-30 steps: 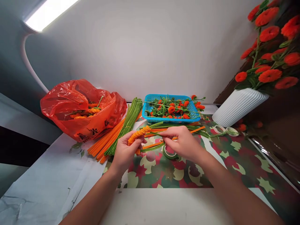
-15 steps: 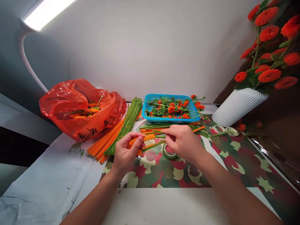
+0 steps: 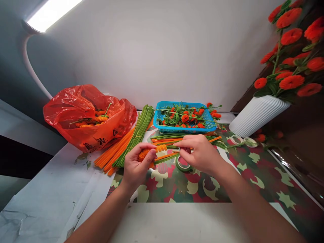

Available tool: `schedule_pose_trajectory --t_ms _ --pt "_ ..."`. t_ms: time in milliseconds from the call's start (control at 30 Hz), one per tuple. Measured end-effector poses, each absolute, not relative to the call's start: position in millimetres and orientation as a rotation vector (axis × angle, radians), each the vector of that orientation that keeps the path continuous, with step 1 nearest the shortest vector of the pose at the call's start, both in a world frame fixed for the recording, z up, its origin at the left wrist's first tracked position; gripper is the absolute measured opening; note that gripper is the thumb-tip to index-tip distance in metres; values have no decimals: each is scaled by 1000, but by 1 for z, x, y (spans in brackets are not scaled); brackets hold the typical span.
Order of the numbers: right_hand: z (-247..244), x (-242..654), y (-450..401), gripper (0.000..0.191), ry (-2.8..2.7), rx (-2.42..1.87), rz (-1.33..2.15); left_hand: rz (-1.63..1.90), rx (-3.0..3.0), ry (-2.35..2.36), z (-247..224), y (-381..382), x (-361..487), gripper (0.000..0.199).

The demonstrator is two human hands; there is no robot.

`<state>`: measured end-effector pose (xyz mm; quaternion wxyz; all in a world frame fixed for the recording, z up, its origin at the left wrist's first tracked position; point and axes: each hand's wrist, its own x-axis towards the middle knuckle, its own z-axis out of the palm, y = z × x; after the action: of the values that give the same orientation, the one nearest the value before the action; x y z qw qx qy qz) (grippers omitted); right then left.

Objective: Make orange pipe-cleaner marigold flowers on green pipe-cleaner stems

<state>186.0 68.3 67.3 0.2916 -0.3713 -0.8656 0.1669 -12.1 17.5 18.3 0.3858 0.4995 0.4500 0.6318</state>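
My left hand [image 3: 138, 162] is closed around an orange coiled flower [image 3: 143, 154], whose curled end sticks out past the fingertips to the right. Green and orange stems [image 3: 165, 157] run from it toward the other hand. My right hand [image 3: 198, 152] is closed in a pinch just right of the flower; what its fingertips hold is too small to make out. Under and between the hands, a roll of green tape [image 3: 182, 164] lies on the patterned mat [image 3: 177, 189].
Bundled green stems [image 3: 139, 130] and orange stems [image 3: 115, 150] lie beside a red bag [image 3: 88, 118] of orange flowers. Behind the hands is a blue basket [image 3: 187, 130] of small flowers. A white vase [image 3: 258, 114] and tape rolls [image 3: 236, 139] stand right; a lamp [image 3: 53, 13] hangs upper left.
My right hand has shifted very slightly left, its fingertips a little nearer the orange flower. My left hand keeps its hold with hardly any movement.
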Motion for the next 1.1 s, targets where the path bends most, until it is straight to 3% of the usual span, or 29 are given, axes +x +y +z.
schedule_pose_trajectory --t_ms 233,600,833,967,1100 --pt "69 186 67 32 -2352 -898 464 1422 1407 1225 18 18 -13 17" --pt "75 182 64 36 -2262 -951 808 1244 1392 1183 18 20 -13 24" --pt "65 170 62 11 -1710 -1162 1018 1495 1215 1335 23 21 -12 29" --pt "56 161 60 20 -1517 -1140 1077 1536 1169 1309 22 21 -11 28" --pt "51 156 61 11 -1439 -1114 1070 1497 1231 1314 23 19 -10 27"
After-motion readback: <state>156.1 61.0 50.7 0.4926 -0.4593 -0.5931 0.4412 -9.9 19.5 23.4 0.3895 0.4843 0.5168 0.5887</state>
